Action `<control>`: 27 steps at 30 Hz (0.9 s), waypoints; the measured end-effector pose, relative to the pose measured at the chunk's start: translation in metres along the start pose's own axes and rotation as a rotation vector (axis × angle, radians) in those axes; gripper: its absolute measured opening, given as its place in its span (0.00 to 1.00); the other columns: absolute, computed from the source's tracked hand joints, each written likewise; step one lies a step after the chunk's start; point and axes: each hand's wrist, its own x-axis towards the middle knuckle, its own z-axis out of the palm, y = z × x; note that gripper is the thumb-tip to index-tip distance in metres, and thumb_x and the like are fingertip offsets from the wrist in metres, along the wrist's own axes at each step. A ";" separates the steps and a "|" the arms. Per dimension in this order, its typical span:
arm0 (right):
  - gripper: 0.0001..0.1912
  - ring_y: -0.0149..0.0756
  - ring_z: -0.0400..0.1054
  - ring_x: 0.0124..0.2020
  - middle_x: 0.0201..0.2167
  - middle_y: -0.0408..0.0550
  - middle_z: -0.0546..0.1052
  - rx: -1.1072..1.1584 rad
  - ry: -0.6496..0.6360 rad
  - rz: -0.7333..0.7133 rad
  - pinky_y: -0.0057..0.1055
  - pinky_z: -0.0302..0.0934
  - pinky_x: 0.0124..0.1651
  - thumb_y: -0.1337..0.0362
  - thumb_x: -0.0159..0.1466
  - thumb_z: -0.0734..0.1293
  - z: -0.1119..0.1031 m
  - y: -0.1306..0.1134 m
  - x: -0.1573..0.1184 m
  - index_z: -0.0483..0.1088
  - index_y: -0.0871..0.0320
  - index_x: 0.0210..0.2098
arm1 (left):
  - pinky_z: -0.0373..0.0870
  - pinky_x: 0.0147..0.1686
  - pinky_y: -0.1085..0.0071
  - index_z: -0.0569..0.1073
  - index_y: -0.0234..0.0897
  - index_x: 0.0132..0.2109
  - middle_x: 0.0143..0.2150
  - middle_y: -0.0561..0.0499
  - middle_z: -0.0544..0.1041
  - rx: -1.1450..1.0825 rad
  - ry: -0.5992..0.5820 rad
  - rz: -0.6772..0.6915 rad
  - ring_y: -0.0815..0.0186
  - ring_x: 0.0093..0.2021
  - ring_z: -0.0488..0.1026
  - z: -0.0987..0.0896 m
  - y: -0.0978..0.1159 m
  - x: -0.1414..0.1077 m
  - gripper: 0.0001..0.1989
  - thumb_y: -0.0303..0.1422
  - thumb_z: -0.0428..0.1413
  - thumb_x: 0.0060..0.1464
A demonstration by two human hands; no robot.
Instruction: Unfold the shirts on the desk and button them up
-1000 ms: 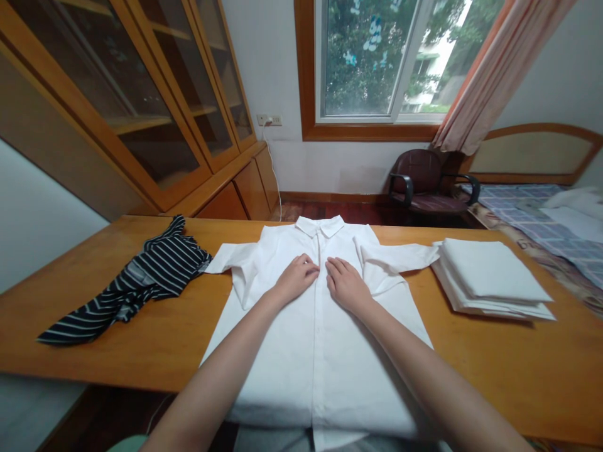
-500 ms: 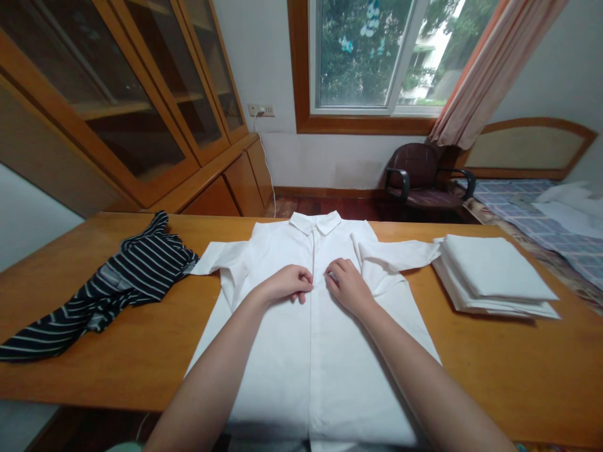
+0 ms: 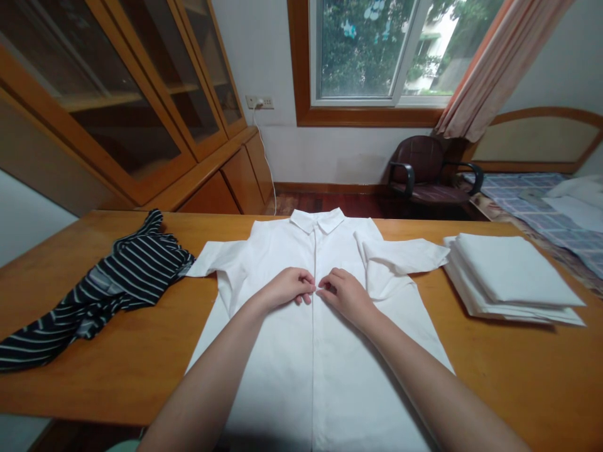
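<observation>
A white short-sleeved shirt lies front side up on the wooden table, its collar at the far edge and both sleeves spread outward. My left hand pinches the front placket at chest height, fingers closed on the cloth. Just right of it, my right hand pinches the same front edge between thumb and fingertips. The two sets of fingertips almost meet. Any button between them is too small or hidden to make out.
A black-and-white striped garment lies crumpled on the table at left. Folded white cloths are stacked at right. Beyond stand a glass-door cabinet, an armchair and a bed.
My right hand has moved left and slightly down to the placket, and its fingertips now close beside my left hand's. My left hand stays at the placket. The view has shifted slightly.
</observation>
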 end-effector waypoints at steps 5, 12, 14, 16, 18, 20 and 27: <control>0.02 0.36 0.68 0.35 0.31 0.45 0.73 0.014 0.005 0.054 0.32 0.61 0.39 0.66 0.63 0.71 -0.001 -0.007 0.000 0.75 0.57 0.33 | 0.65 0.22 0.76 0.75 0.35 0.34 0.24 0.51 0.77 0.007 0.001 0.012 0.67 0.27 0.76 -0.001 -0.004 0.001 0.05 0.31 0.58 0.50; 0.03 0.36 0.68 0.37 0.32 0.46 0.74 0.041 -0.016 0.046 0.32 0.61 0.42 0.67 0.64 0.70 0.000 -0.006 0.000 0.74 0.57 0.32 | 0.66 0.22 0.76 0.74 0.34 0.35 0.24 0.50 0.77 0.021 -0.011 0.014 0.67 0.26 0.76 -0.001 -0.003 0.001 0.05 0.31 0.57 0.51; 0.03 0.36 0.68 0.37 0.33 0.46 0.74 0.061 -0.024 0.046 0.32 0.60 0.42 0.67 0.64 0.71 0.001 -0.004 0.001 0.74 0.58 0.33 | 0.66 0.23 0.76 0.74 0.34 0.34 0.24 0.50 0.77 0.028 -0.016 0.003 0.67 0.25 0.75 -0.001 -0.001 0.000 0.05 0.31 0.56 0.51; 0.03 0.36 0.68 0.38 0.33 0.46 0.74 0.081 -0.032 0.052 0.32 0.60 0.43 0.68 0.64 0.71 0.002 -0.003 0.001 0.74 0.58 0.32 | 0.66 0.23 0.76 0.74 0.34 0.34 0.23 0.50 0.77 0.038 -0.019 -0.005 0.67 0.25 0.75 -0.001 0.000 -0.001 0.05 0.31 0.56 0.50; 0.03 0.36 0.67 0.38 0.33 0.46 0.74 0.096 -0.033 0.058 0.32 0.59 0.43 0.68 0.64 0.71 0.002 -0.002 0.002 0.74 0.58 0.32 | 0.66 0.22 0.76 0.73 0.34 0.34 0.23 0.50 0.76 0.046 -0.021 -0.007 0.67 0.25 0.75 -0.001 0.001 -0.002 0.05 0.32 0.56 0.51; 0.03 0.36 0.67 0.38 0.33 0.46 0.74 0.108 -0.028 0.063 0.32 0.59 0.43 0.68 0.64 0.71 0.002 -0.002 0.002 0.74 0.58 0.32 | 0.65 0.22 0.77 0.74 0.34 0.34 0.24 0.50 0.76 0.054 -0.021 -0.004 0.67 0.26 0.75 -0.002 0.000 -0.003 0.06 0.32 0.56 0.51; 0.03 0.37 0.67 0.38 0.33 0.46 0.74 0.121 -0.023 0.068 0.32 0.59 0.43 0.69 0.63 0.71 0.002 -0.002 0.002 0.75 0.58 0.32 | 0.62 0.19 0.77 0.75 0.34 0.35 0.24 0.51 0.76 0.119 0.002 -0.017 0.68 0.24 0.73 -0.001 0.004 -0.007 0.08 0.35 0.58 0.50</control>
